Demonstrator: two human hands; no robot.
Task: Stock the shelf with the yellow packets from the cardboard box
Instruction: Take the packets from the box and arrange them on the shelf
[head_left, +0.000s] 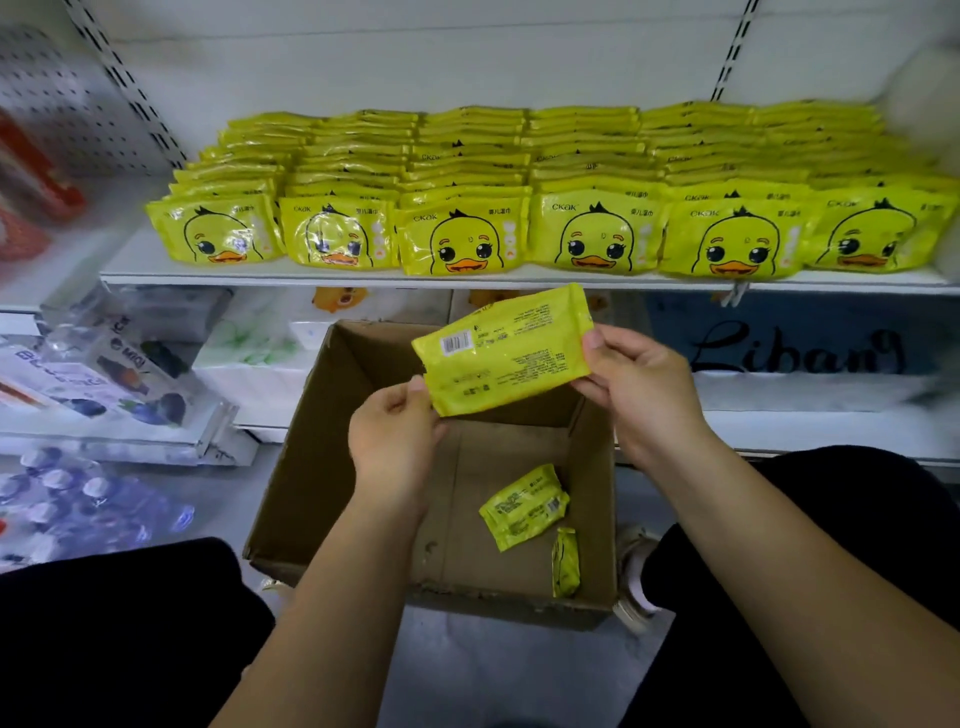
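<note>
While it hangs over the open cardboard box (311, 467), the yellow packet (506, 351) shows its back. It is a flat, soft rectangle of glossy, crinkled plastic film with a white barcode and fine print. The left hand (395, 436) pinches its lower corner, thumb and fingers (397, 402) curled onto the film. The right hand (639, 384) grips the opposite short edge, thumb on the printed side and the other fingers behind.

The box is plain brown corrugated board, scuffed, with a ragged near edge. Both forearms cross above its near part and hide some of its bottom. On the bare bottom lie two more packets: one (522, 506) flat and skewed with its back up, the other (565, 561) standing on edge against the box's right wall.

Above and behind the box runs the white shelf (260, 273). Rows of packets (467, 239) lean back on it, six across, each front printed with a cartoon duck face.

Left of the box are clear-wrapped packs (104, 374) with blue print, white tissue packs (249, 353) and, lower down, a shrink-wrapped bundle of bottles (78, 499). Right of the box sits a blue pack (795, 348) with black script lettering. A pale shoe (636, 577) rests just beside the box's right wall on the grey floor (493, 670).
</note>
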